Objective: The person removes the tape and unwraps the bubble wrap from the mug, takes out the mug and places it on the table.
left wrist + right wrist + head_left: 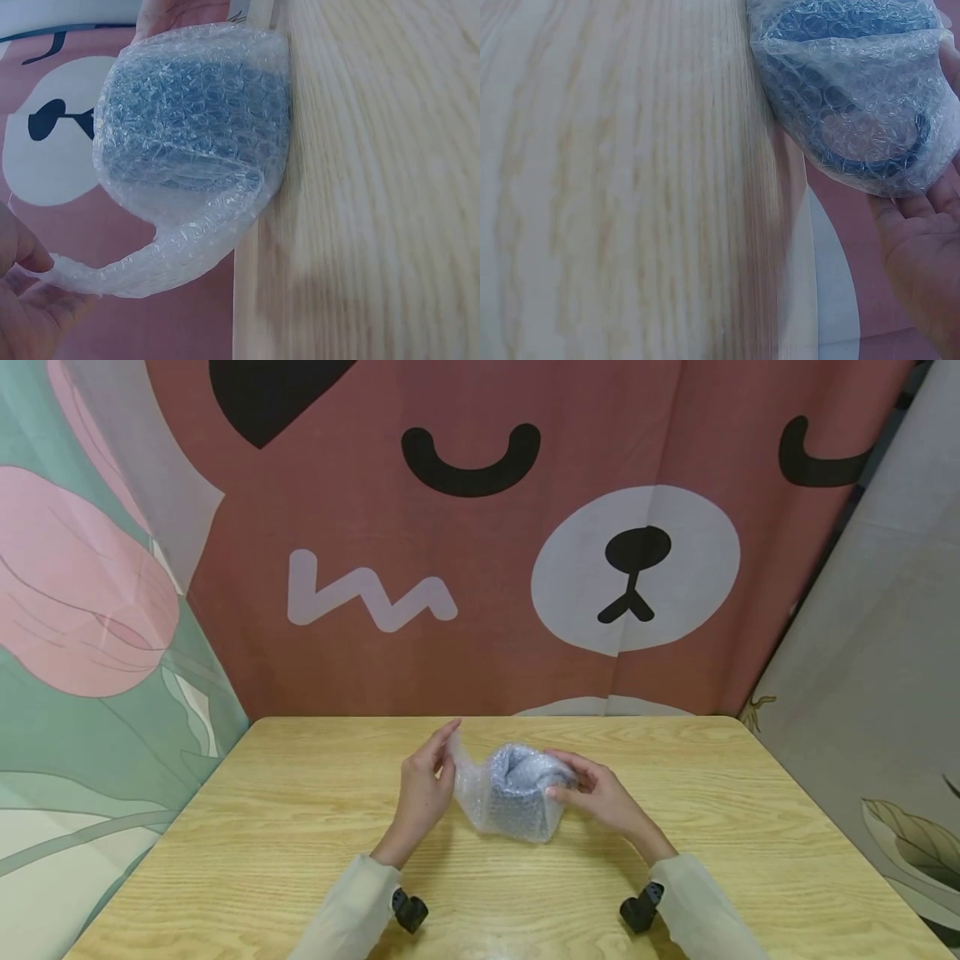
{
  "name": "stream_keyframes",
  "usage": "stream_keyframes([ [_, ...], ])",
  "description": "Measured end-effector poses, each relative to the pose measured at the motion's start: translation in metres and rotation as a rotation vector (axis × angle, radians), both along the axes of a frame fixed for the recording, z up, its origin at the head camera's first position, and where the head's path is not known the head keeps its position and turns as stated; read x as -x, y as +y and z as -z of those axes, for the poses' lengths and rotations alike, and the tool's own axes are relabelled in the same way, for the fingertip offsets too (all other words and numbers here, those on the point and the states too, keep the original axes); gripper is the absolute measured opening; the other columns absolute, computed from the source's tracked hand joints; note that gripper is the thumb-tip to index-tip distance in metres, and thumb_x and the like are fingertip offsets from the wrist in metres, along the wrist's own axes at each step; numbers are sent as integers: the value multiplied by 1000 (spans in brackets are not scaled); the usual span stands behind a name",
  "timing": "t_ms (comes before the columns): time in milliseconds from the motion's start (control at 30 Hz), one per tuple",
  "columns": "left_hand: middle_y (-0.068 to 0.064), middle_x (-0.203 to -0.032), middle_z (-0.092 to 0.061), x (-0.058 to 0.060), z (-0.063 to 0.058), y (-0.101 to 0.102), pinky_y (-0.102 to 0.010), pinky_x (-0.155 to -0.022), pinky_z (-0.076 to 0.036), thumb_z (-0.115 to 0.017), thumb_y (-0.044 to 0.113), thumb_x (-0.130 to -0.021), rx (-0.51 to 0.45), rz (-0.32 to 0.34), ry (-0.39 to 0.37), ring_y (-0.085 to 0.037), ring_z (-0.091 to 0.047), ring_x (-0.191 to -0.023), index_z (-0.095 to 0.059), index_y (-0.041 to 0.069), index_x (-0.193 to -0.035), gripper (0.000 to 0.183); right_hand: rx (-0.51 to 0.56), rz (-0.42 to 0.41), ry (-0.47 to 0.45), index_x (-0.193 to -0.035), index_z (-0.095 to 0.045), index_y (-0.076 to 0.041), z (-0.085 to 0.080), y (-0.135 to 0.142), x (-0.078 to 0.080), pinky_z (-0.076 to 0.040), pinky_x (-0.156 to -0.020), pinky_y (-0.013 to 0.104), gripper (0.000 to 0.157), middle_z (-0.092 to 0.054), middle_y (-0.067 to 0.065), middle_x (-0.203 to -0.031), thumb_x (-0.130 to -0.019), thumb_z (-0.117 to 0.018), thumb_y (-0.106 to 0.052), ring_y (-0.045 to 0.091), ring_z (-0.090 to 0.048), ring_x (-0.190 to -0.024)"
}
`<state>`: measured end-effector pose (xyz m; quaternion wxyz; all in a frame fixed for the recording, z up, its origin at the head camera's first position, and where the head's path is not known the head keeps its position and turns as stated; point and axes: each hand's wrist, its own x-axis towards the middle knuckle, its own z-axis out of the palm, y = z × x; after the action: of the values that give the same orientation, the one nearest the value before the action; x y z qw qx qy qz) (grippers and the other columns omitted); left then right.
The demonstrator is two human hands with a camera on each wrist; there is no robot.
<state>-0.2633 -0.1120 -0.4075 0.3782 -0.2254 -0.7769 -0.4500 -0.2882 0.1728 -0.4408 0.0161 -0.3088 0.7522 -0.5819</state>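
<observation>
Clear bubble wrap (470, 795) surrounds blue loop-handled cylindrical object (195, 120) on pale wood-grain table (300, 827). Left hand (426, 787) pinches wrap's loose left end; right hand (602, 792) grasps wrapped right side.

In the head view, the left forearm (351, 902) enters from seven o'clock and the right forearm (703, 902) from five. The left hand (426, 785) pinches, fingertips toward one o'clock; the right hand (606, 793) grips with thumb and fingers, aimed at ten.
</observation>
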Motion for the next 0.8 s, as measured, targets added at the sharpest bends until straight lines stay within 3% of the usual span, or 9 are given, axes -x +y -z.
stream_keyframes([
  [100, -16, -87, -67, 0, 1, -3, -25, -54, -51, -55, -24, -74, 19, -31, 21, -17, -57, -66, -63, -1, -125, 56, -3, -1, 2, -144, -46, -4, 0, 0, 0, -44, -97, 26, 56, -45, 10, -145, -93, -67, -9, 29, -46, -128],
  [200, -19, -102, -69, 0, 1, -5, -22, -53, -50, -55, -25, -76, 10, -44, -4, -19, -64, -78, -66, -2, -120, 52, -5, -2, 3, -144, -45, -2, -1, 0, 0, -44, -97, 25, 56, -45, 10, -145, -93, -67, -9, 29, -46, -128],
  [267, -21, -118, -65, 0, 2, -7, -23, -59, -55, -54, -24, -78, -13, -47, -46, -26, -66, -94, -68, -1, -117, 47, -6, -2, 3, -144, -45, -2, -1, 0, 0, -43, -97, 25, 56, -45, 10, -145, -92, -67, -9, 29, -45, -129],
  [333, -21, -123, -62, -1, 2, -8, -27, -66, -57, -54, -23, -80, -40, -45, -86, -32, -64, -104, -70, -1, -114, 43, -6, -2, 2, -144, -45, -2, -1, 0, -1, -43, -97, 24, 56, -45, 10, -145, -92, -67, -8, 29, -45, -129],
  [500, -20, -121, -63, -3, 1, -13, -35, -73, -56, -54, -21, -81, -83, -36, -126, -37, -64, -102, -69, -3, -111, 38, -8, 5, 1, -144, -45, -3, 0, 1, 0, -43, -98, 25, 56, -46, 10, -145, -93, -67, -9, 29, -45, -129],
  [800, -23, -117, -64, -2, 1, -24, -35, -70, -56, -55, -20, -82, -110, -41, -184, -39, -65, -94, -68, -2, -113, 38, -11, 14, -9, -143, -48, -10, 0, 1, 0, -47, -95, 29, 54, -47, 10, -144, -92, -67, -10, 29, -50, -125],
])
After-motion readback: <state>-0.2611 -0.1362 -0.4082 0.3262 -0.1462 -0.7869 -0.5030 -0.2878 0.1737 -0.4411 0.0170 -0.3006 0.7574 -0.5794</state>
